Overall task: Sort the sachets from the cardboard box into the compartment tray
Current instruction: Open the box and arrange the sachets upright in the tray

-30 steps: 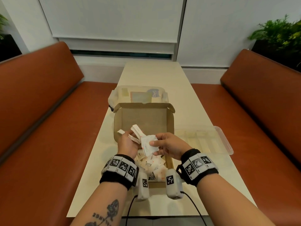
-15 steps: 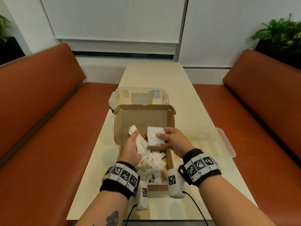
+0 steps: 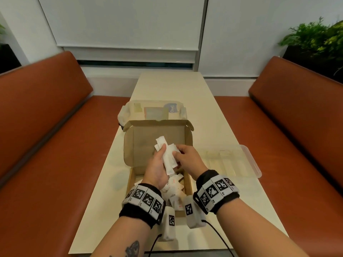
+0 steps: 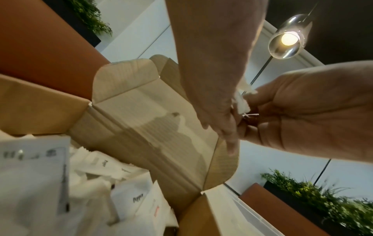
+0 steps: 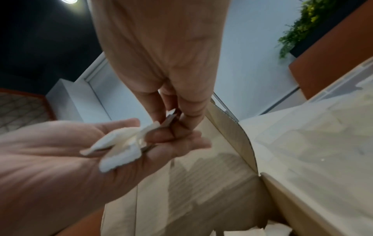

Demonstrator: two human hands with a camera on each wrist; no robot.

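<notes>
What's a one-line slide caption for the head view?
Left hand holds a bunch of white sachets above the open cardboard box; right hand pinches one, compartment tray alongside.

Place looked like café or restaurant booth, possibly office canteen. Long narrow cream table (image 3: 170,86) stood between two facing rust-orange padded benches, left bench (image 3: 46,112) and right bench (image 3: 297,108). White roller blind (image 3: 126,21) covered window at far end. Green plants in dark planter (image 3: 315,41) sat behind right bench. Clear glass pendant lamp (image 4: 288,39) hung lit from dark ceiling.
</notes>
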